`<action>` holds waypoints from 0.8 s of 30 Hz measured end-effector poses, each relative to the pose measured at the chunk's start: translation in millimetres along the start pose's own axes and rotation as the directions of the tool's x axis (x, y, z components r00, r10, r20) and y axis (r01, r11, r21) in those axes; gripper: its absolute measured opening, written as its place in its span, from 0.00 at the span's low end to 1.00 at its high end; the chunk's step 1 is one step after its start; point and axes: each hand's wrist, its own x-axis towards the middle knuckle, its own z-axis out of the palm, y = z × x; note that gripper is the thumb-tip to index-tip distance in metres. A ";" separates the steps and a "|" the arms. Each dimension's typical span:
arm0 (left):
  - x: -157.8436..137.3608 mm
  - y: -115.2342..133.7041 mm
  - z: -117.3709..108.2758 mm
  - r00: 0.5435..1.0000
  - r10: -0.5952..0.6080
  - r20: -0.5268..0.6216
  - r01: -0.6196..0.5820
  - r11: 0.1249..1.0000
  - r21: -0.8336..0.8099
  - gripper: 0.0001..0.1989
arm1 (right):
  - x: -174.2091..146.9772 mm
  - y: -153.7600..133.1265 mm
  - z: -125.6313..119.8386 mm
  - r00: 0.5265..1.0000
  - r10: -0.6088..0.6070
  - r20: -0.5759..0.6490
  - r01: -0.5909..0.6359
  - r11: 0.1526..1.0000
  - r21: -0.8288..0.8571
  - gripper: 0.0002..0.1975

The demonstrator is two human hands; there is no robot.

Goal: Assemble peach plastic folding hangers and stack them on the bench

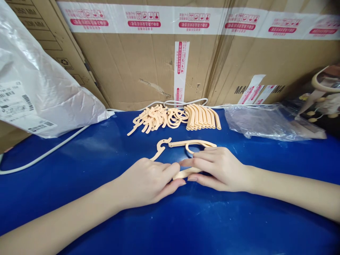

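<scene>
Fairly bright light puts a soft sheen on the blue tabletop (90,148); the far-right edge looks blurred.

Held strip (187,173), stacked strips (201,118) and hook pieces (153,118): smooth plastic by the look, low sheen. Tabletop (159,226) glossy, smooth, catching light. Carton (138,67) matt cardboard, scuffed surface; tape (114,21) smooth printed film. Mailer bag (39,74) wrinkled plastic, soft sheen. Clear bag (252,120) thin, shiny, crinkled film.
</scene>
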 end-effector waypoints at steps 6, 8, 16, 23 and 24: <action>0.0 2.0 -0.1 0.997 -0.013 -0.073 0.018 0.997 0.075 0.15 | 2.8 1.0 -5.3 0.968 0.190 -0.166 -0.178 0.980 0.086 0.10; 0.7 2.4 -0.5 0.996 -0.013 -0.084 0.020 0.996 0.083 0.15 | 4.2 4.1 -5.8 0.928 0.296 -0.225 -0.282 0.955 0.095 0.09; 1.3 4.5 -0.5 0.998 0.026 -0.060 -0.016 0.988 0.156 0.15 | 7.8 16.8 2.1 0.760 0.640 -0.111 -0.582 0.747 0.320 0.09; 1.1 6.8 -0.8 0.997 0.074 -0.031 -0.068 0.982 0.177 0.16 | 7.1 14.7 2.5 0.808 0.584 -0.080 -0.577 0.811 0.095 0.09; 1.2 6.9 -1.0 0.997 0.076 -0.028 -0.070 0.981 0.181 0.16 | 6.6 15.5 2.9 0.808 0.584 -0.078 -0.577 0.811 0.094 0.09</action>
